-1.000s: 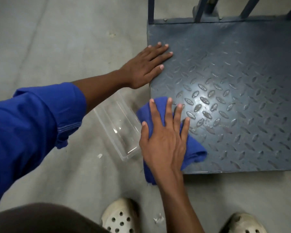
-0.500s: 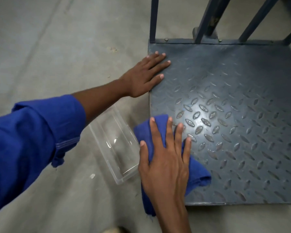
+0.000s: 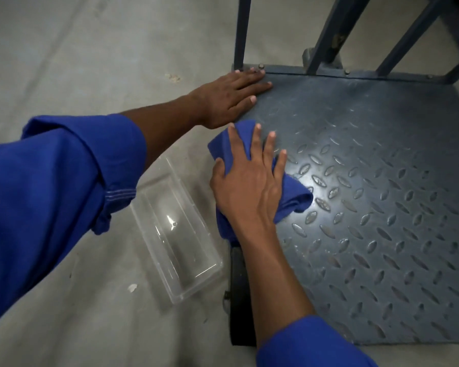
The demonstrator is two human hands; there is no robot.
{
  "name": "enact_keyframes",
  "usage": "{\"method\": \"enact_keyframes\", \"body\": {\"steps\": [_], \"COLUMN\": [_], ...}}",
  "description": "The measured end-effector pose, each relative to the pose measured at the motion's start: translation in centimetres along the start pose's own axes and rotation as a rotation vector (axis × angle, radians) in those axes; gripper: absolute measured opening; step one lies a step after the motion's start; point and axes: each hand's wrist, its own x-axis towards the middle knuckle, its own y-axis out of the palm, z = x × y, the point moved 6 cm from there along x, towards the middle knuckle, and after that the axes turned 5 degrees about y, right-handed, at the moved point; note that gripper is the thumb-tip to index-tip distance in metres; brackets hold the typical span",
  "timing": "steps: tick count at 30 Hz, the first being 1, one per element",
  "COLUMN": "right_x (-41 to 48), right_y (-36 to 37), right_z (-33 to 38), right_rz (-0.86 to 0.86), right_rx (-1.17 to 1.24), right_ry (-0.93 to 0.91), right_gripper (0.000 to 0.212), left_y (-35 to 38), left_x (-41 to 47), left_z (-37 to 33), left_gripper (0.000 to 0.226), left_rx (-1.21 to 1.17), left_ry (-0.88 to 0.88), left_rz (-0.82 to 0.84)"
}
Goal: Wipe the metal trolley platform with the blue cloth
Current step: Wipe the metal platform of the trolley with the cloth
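**A:** so nearest the camera it's just two blue work-shirt sleeves [image 3: 51, 194]. Then there's a clear rectangular plastic tub [image 3: 178, 234] lying on the grey concrete floor [image 3: 77, 62], right beside the left edge of the dark grey diamond-plate metal trolley platform [image 3: 368, 207]. A black wheel [image 3: 239, 287] pokes out under that edge too.

**B:** and the crumpled blue cloth [image 3: 294, 200], where's that?

**A:** on the platform near its left edge, bunched up, one end hanging over the side. The right hand [image 3: 249, 181] is flat on top of it, fingers straight and fanned apart, thumb along the cloth's left side. It's pressing, not grabbing.

**B:** other hand?

**A:** the left hand [image 3: 231, 99] is further back, palm down on the platform's far-left corner, fingers straight and close together, holding nothing. Just past its fingertips the blue-grey upright metal bars [image 3: 241, 30] rise from the back edge.
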Motion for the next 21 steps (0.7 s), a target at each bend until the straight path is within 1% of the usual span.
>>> {"method": "enact_keyframes", "body": {"steps": [3, 6, 8, 11, 15, 18, 21], "right_x": [-4.2, -8.2, -7.5, -4.3, -1.5, -3.7, -6.7], "right_y": [-0.4, 0.0, 0.3, 0.5, 0.5, -0.2, -1.2], "right_z": [-0.9, -1.9, -2.0, -0.8, -0.4, -1.5, -4.1], "right_rz": [-0.006, 0.009, 0.001, -0.011, 0.021, 0.014, 0.053], "right_rx": [0.021, 0.016, 0.012, 0.0, -0.011, 0.037, 0.088], "right_ry": [-0.02, 0.001, 0.008, -0.021, -0.037, -0.032, 0.034], "right_gripper": [0.068, 0.069, 0.069, 0.07, 0.069, 0.066, 0.063], "left_y": [0.0, 0.5, 0.5, 0.6, 0.4, 0.5, 1.2], "left_x": [0.2, 0.2, 0.2, 0.2, 0.1, -0.2, -0.9], "left_z": [0.0, 0.3, 0.4, 0.5, 0.2, 0.0, -0.6], "left_gripper": [0.067, 0.062, 0.061, 0.062, 0.063, 0.063, 0.065], "left_rx": [-0.007, -0.034, -0.038, -0.039, -0.045, -0.053, -0.09], "left_ry": [0.002, -0.003, -0.002, -0.003, -0.038, -0.08, -0.137], "left_rz": [-0.049, -0.088, -0.098, -0.088, -0.073, -0.084, -0.108]}}
